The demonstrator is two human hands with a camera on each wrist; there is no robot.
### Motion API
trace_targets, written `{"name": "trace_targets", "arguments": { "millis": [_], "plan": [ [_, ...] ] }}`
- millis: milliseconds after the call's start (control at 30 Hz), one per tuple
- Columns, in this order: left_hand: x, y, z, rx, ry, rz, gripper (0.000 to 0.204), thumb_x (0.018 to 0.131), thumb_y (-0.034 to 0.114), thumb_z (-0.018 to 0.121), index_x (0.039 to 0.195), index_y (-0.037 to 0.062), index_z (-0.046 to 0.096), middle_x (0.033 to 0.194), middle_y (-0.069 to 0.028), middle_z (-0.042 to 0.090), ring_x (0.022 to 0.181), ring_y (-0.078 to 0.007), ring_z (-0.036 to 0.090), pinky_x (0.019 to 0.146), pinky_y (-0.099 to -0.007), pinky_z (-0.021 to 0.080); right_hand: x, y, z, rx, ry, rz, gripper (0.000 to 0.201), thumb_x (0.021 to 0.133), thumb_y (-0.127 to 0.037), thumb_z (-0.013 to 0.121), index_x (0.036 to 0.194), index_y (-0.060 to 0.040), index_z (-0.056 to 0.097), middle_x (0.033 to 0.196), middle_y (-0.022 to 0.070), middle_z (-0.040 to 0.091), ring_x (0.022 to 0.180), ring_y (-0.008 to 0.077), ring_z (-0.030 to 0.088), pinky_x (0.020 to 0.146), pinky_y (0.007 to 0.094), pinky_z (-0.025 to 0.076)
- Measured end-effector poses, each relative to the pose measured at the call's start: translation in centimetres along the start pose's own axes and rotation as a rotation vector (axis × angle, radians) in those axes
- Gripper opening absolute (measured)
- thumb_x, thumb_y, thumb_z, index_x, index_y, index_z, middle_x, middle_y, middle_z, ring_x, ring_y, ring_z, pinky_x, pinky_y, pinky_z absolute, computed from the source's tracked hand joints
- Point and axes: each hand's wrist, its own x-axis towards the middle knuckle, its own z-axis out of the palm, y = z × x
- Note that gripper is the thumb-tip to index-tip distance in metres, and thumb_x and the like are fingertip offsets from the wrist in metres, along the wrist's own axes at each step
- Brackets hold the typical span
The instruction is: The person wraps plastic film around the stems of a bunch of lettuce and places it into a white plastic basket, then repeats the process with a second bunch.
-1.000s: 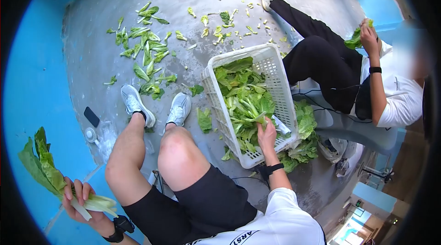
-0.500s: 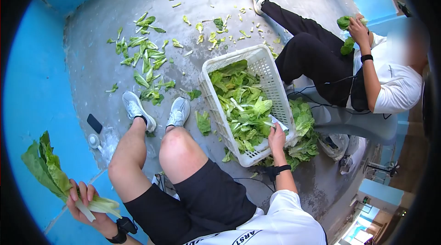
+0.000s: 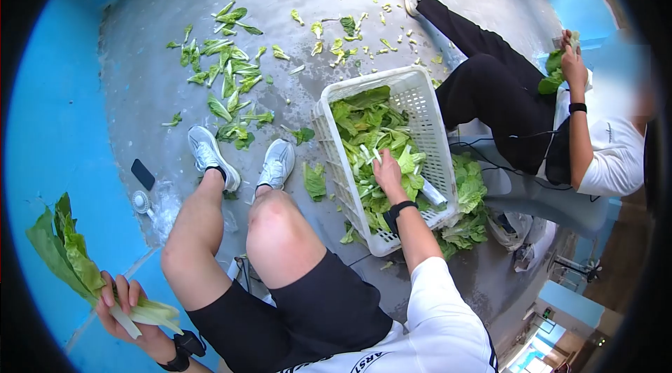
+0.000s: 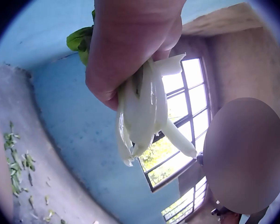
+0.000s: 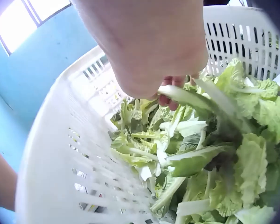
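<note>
In the head view my left hand (image 3: 127, 308) grips a bunch of leafy greens (image 3: 68, 254) at the lower left, leaves up and pale stalks down. The left wrist view shows the fingers curled round its white stalks (image 4: 142, 105). My right hand (image 3: 389, 178) reaches into the white slatted crate (image 3: 448, 156), over a heap of loose green leaves (image 3: 364, 117). In the right wrist view its fingers (image 5: 170, 100) pinch a leaf by its pale stalk (image 5: 184, 97); part of the grip is hidden behind the hand.
Leaves (image 3: 227, 68) lie scattered on the grey floor. More leaves (image 3: 467, 184) are piled right of the crate, and a white object (image 3: 432, 192) lies inside it. Another person (image 3: 504, 103) sits at the right. A phone (image 3: 143, 173) and small fan (image 3: 142, 202) are at the left.
My right hand has moved left and further in over the heap, away from the crate's near right corner. The left hand keeps its hold on the bunch. The other person's hands have shifted slightly.
</note>
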Motion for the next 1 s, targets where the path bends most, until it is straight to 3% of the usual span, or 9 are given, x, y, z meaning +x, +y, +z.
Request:
{"name": "trace_targets", "arguments": {
  "millis": [67, 100, 267, 367, 567, 667, 767, 867, 1000],
  "plan": [
    [0.0, -0.2, 0.2, 0.008, 0.095, -0.002, 0.027, 0.092, 0.01, 0.053, 0.112, -0.004, 0.04, 0.082, -0.0019, 0.043, 0.062, -0.011, 0.039, 0.059, -0.0276, 0.037, 1.1, 0.5, 1.2, -0.225, -0.068, -0.175, 0.039, 0.081, -0.019, 0.068, 0.115, -0.0076, 0.054, 0.11, 0.0202, 0.061, 0.1, 0.0373, 0.06, 0.084, 0.0442, 0.05],
    [0.0, -0.3, 0.0, 0.013, 0.102, -0.003, 0.027, 0.092, 0.01, 0.053, 0.112, -0.004, 0.04, 0.082, -0.0019, 0.043, 0.062, -0.011, 0.039, 0.059, -0.0276, 0.037, 1.2, 0.0, 1.3, -0.354, -0.15, -0.149, 0.049, 0.077, -0.018, 0.071, 0.122, -0.0085, 0.053, 0.122, 0.018, 0.056, 0.112, 0.0358, 0.054, 0.094, 0.0425, 0.046],
    [0.5, -0.2, 0.0, 0.083, 0.119, 0.015, 0.03, 0.093, 0.01, 0.053, 0.115, -0.0044, 0.038, 0.081, -0.0024, 0.043, 0.061, -0.0114, 0.04, 0.059, -0.0278, 0.036, 0.6, 1.0, 3.4, -0.526, -0.045, -0.22, 0.048, 0.075, -0.014, 0.071, 0.12, -0.007, 0.054, 0.117, 0.0148, 0.058, 0.109, 0.0316, 0.056, 0.1, 0.0422, 0.04],
    [1.0, -0.3, -0.2, 0.069, 0.107, 0.024, 0.045, 0.094, 0.008, 0.049, 0.132, -0.0054, 0.03, 0.084, -0.0037, 0.042, 0.065, -0.0122, 0.039, 0.062, -0.0288, 0.038, 1.3, 2.9, 4.7, -0.561, -0.035, -0.146, 0.04, 0.075, -0.008, 0.064, 0.114, -0.0082, 0.058, 0.108, 0.0143, 0.061, 0.104, 0.0316, 0.058, 0.094, 0.0424, 0.043],
    [1.6, -0.5, -0.9, 0.034, 0.083, -0.067, 0.053, 0.093, 0.007, 0.05, 0.139, -0.0056, 0.027, 0.082, -0.0038, 0.043, 0.064, -0.0124, 0.038, 0.062, -0.0281, 0.037, 1.6, 1.7, 2.7, -0.595, -0.163, -0.077, 0.03, 0.076, -0.017, 0.067, 0.104, -0.0071, 0.063, 0.105, 0.0152, 0.061, 0.101, 0.032, 0.061, 0.087, 0.0432, 0.046],
    [1.9, -1.2, 0.5, 0.037, 0.032, -0.05, 0.058, 0.092, 0.007, 0.052, 0.142, -0.0054, 0.024, 0.08, -0.0038, 0.044, 0.063, -0.0126, 0.038, 0.062, -0.0274, 0.036, 0.8, 1.4, 1.4, -0.555, -0.154, -0.051, 0.034, 0.077, -0.025, 0.07, 0.104, -0.0057, 0.063, 0.104, 0.0161, 0.061, 0.101, 0.0335, 0.059, 0.084, 0.0452, 0.047],
    [1.5, -1.5, 0.6, 0.0, 0.057, -0.034, 0.06, 0.091, 0.006, 0.05, 0.143, -0.0053, 0.024, 0.081, -0.0035, 0.044, 0.061, -0.0127, 0.04, 0.063, -0.031, 0.037, -1.2, 0.3, -1.5, -0.319, 0.132, -0.215, 0.033, 0.08, -0.023, 0.07, 0.102, -0.0013, 0.06, 0.104, 0.0193, 0.058, 0.102, 0.0352, 0.055, 0.083, 0.0454, 0.047],
    [1.4, -1.7, 0.8, -0.014, 0.011, -0.057, 0.058, 0.09, 0.006, 0.05, 0.142, -0.0055, 0.026, 0.081, -0.0034, 0.045, 0.062, -0.0124, 0.04, 0.063, -0.0307, 0.037, -2.8, 0.4, -3.4, -0.101, 0.279, -0.327, 0.031, 0.082, -0.023, 0.068, 0.1, 0.0001, 0.057, 0.102, 0.0212, 0.059, 0.098, 0.0389, 0.056, 0.081, 0.0469, 0.046],
    [1.0, -1.7, 1.5, -0.023, -0.008, -0.058, 0.058, 0.09, 0.006, 0.05, 0.142, -0.0054, 0.026, 0.081, -0.0032, 0.045, 0.063, -0.0122, 0.04, 0.063, -0.0303, 0.037, -5.5, 0.3, -6.1, 0.072, 0.197, -0.094, 0.033, 0.085, -0.026, 0.067, 0.099, 0.0006, 0.054, 0.096, 0.0228, 0.06, 0.094, 0.0435, 0.056, 0.078, 0.0482, 0.046]
  ]
}}
